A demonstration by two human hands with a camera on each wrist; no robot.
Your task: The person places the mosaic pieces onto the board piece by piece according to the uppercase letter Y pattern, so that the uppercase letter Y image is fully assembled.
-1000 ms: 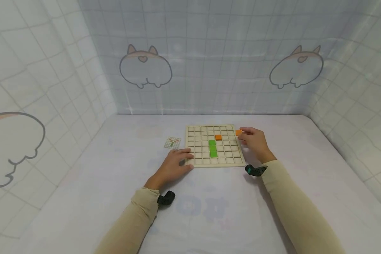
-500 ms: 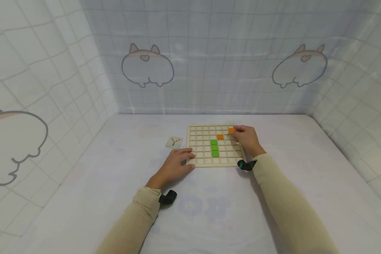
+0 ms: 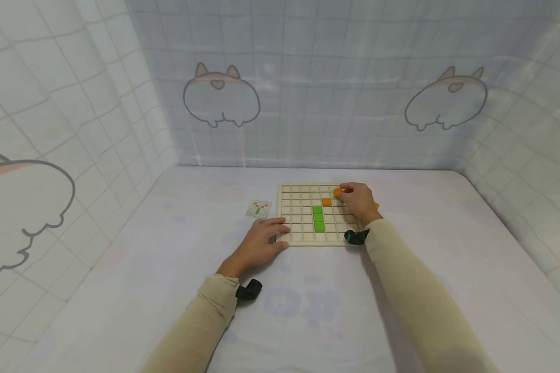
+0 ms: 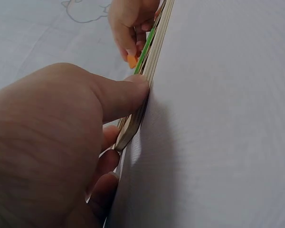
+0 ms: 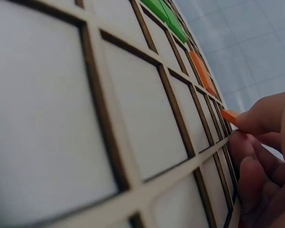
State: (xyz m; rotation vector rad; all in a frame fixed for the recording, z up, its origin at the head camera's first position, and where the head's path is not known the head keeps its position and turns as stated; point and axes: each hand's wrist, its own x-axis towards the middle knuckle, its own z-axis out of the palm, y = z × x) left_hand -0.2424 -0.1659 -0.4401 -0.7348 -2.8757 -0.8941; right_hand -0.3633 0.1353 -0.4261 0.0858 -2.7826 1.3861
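A wooden grid board (image 3: 298, 196) lies on the table. Several green tiles (image 3: 318, 218) form a column in its cells, and an orange tile (image 3: 326, 202) sits diagonally up and right of them. Between thumb and fingers, my right hand (image 3: 358, 202) pinches another orange tile (image 3: 337, 191) over the board's far right part; in the right wrist view this tile (image 5: 229, 116) is tilted. My left hand (image 3: 258, 242) holds the board's near left corner, its thumb (image 4: 128, 97) along the front edge. Behind the right hand peeks an orange bit (image 3: 376, 205); whether it is held is unclear.
Left of the board lies a small pattern card (image 3: 259, 209) with a coloured grid. A pale patterned cloth (image 3: 289, 311) covers the table. Tile-print curtains (image 3: 326, 103) stand behind and at both sides.
My right hand has moved left from beside the board to over its far right cells, carrying the pinched orange tile. The left hand has stayed at the corner.
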